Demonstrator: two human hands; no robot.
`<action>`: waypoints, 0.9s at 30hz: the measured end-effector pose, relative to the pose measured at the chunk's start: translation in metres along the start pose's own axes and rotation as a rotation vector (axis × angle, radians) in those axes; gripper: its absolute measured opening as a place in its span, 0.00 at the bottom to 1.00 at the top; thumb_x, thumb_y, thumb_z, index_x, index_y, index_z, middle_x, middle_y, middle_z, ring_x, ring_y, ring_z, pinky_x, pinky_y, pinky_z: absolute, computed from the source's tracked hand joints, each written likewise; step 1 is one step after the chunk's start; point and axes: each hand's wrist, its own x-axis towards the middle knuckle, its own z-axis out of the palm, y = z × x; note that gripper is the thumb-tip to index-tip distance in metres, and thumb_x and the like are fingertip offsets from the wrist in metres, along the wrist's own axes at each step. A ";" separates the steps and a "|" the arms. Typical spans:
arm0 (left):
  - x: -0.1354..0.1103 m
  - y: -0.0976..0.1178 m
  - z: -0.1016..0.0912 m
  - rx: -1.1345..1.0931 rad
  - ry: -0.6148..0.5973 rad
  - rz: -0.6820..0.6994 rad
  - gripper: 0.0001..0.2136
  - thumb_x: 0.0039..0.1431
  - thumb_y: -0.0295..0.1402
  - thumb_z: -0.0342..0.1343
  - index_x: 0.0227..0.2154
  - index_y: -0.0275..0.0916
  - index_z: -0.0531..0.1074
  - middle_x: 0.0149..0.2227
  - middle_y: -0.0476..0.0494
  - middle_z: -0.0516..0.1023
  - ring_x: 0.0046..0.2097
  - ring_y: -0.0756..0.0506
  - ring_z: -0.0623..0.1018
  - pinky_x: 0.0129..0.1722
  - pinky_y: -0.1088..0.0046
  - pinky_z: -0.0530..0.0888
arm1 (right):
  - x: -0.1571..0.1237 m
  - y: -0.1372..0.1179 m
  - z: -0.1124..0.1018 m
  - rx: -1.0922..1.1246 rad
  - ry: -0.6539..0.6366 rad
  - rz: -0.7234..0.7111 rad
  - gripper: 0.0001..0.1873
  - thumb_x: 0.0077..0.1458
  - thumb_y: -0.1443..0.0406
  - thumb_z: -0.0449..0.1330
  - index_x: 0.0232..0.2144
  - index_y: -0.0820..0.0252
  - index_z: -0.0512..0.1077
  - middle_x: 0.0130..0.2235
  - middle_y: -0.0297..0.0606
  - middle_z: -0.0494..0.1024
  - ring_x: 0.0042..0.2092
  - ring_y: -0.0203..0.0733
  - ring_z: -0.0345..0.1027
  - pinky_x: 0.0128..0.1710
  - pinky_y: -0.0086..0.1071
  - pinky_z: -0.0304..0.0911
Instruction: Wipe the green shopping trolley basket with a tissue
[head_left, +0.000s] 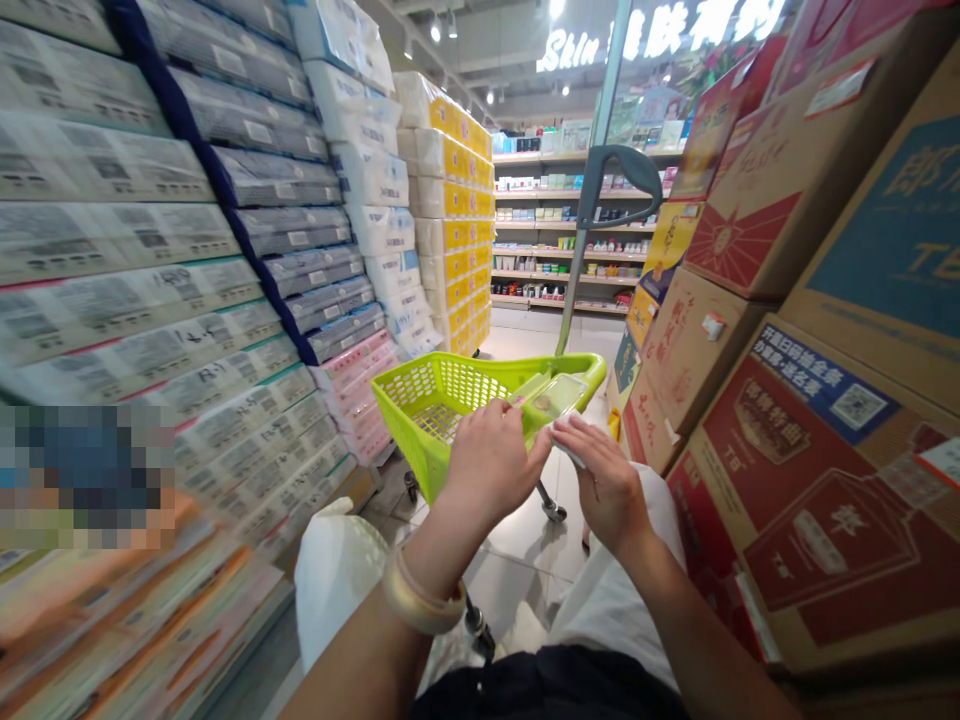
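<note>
A lime-green shopping cart basket (405, 440) with perforated sides stands right in front of my knees. My left hand (491, 455), with a gold bangle on its wrist, rests on the near rim with its fingers curled over it. Beside it, my right hand (611, 485) holds a small white wipe or tissue (571, 440) between its fingers, against the near right corner of the rim. Just beyond my hands, a clear plastic-covered child-seat flap or panel (559, 395) lies at that corner. Part of the wipe is hidden beneath my fingers.
The cart's grey handle (622, 185) rises on a metal pole. Stacked paper packs (375, 190) line the left, and cardboard boxes (832, 480) tower close on the right. Stocked shelves (555, 225) stand at the back. Caster wheels (553, 510) rest on the tiled floor.
</note>
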 end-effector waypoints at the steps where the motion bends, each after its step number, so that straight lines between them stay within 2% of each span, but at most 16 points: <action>1: 0.002 0.002 0.004 0.056 -0.012 -0.012 0.22 0.65 0.47 0.45 0.43 0.34 0.75 0.44 0.32 0.77 0.48 0.36 0.75 0.49 0.57 0.70 | 0.000 0.002 0.001 0.001 0.015 0.012 0.21 0.62 0.73 0.49 0.51 0.52 0.74 0.52 0.40 0.79 0.59 0.45 0.68 0.61 0.48 0.62; 5: 0.007 0.003 0.015 0.199 -0.134 -0.002 0.29 0.62 0.55 0.44 0.38 0.32 0.77 0.40 0.29 0.78 0.45 0.33 0.77 0.45 0.57 0.71 | 0.003 0.003 0.005 0.011 0.104 0.075 0.19 0.63 0.71 0.50 0.50 0.54 0.75 0.50 0.42 0.80 0.57 0.46 0.70 0.59 0.48 0.65; 11: 0.002 -0.008 0.016 0.203 -0.157 0.082 0.23 0.62 0.49 0.49 0.40 0.32 0.77 0.40 0.30 0.78 0.46 0.33 0.77 0.44 0.58 0.73 | 0.007 -0.001 0.006 0.067 -0.011 -0.093 0.19 0.64 0.72 0.50 0.50 0.53 0.75 0.51 0.40 0.80 0.60 0.43 0.67 0.61 0.46 0.62; 15: -0.008 -0.018 0.011 0.143 -0.138 0.102 0.22 0.61 0.49 0.50 0.36 0.33 0.78 0.39 0.31 0.78 0.44 0.33 0.78 0.43 0.59 0.74 | 0.012 0.009 0.001 0.028 0.071 0.032 0.17 0.64 0.70 0.51 0.49 0.55 0.75 0.50 0.42 0.80 0.58 0.45 0.69 0.59 0.47 0.65; 17: -0.013 -0.021 0.008 0.124 -0.152 0.099 0.21 0.60 0.49 0.51 0.35 0.34 0.78 0.38 0.31 0.78 0.42 0.34 0.78 0.42 0.59 0.74 | 0.014 0.004 0.001 0.016 0.084 0.065 0.17 0.64 0.70 0.51 0.49 0.55 0.75 0.49 0.43 0.80 0.58 0.46 0.69 0.59 0.48 0.65; 19: -0.017 -0.023 0.005 0.116 -0.170 0.094 0.21 0.60 0.48 0.51 0.36 0.34 0.78 0.38 0.32 0.79 0.41 0.34 0.79 0.41 0.59 0.75 | 0.017 -0.010 0.003 0.043 0.002 -0.001 0.18 0.63 0.71 0.51 0.50 0.55 0.74 0.51 0.42 0.80 0.59 0.45 0.68 0.60 0.48 0.63; 21: -0.021 -0.025 0.003 0.099 -0.174 0.100 0.20 0.60 0.47 0.51 0.39 0.35 0.77 0.39 0.33 0.79 0.41 0.35 0.79 0.41 0.60 0.75 | 0.020 -0.025 0.007 0.095 -0.134 -0.119 0.20 0.63 0.72 0.50 0.52 0.54 0.73 0.52 0.40 0.79 0.60 0.43 0.67 0.61 0.47 0.61; 23: -0.024 -0.029 0.000 0.073 -0.176 0.115 0.19 0.60 0.46 0.52 0.39 0.36 0.77 0.39 0.33 0.79 0.41 0.36 0.79 0.41 0.61 0.74 | 0.025 -0.031 0.008 0.131 -0.218 -0.179 0.20 0.62 0.73 0.49 0.52 0.53 0.72 0.52 0.38 0.79 0.59 0.42 0.67 0.62 0.46 0.60; 25: -0.026 -0.036 -0.004 0.062 -0.190 0.127 0.18 0.59 0.46 0.52 0.35 0.36 0.78 0.38 0.34 0.79 0.39 0.36 0.79 0.40 0.61 0.74 | 0.031 -0.026 0.008 0.124 -0.202 -0.130 0.19 0.63 0.73 0.49 0.50 0.54 0.73 0.51 0.39 0.80 0.58 0.43 0.68 0.61 0.46 0.61; 27: -0.028 -0.043 -0.009 0.064 -0.208 0.139 0.19 0.59 0.48 0.52 0.32 0.36 0.77 0.36 0.35 0.79 0.38 0.38 0.79 0.39 0.64 0.74 | 0.036 -0.018 0.006 0.074 -0.130 -0.021 0.18 0.63 0.71 0.50 0.49 0.55 0.74 0.49 0.41 0.80 0.57 0.45 0.69 0.59 0.48 0.63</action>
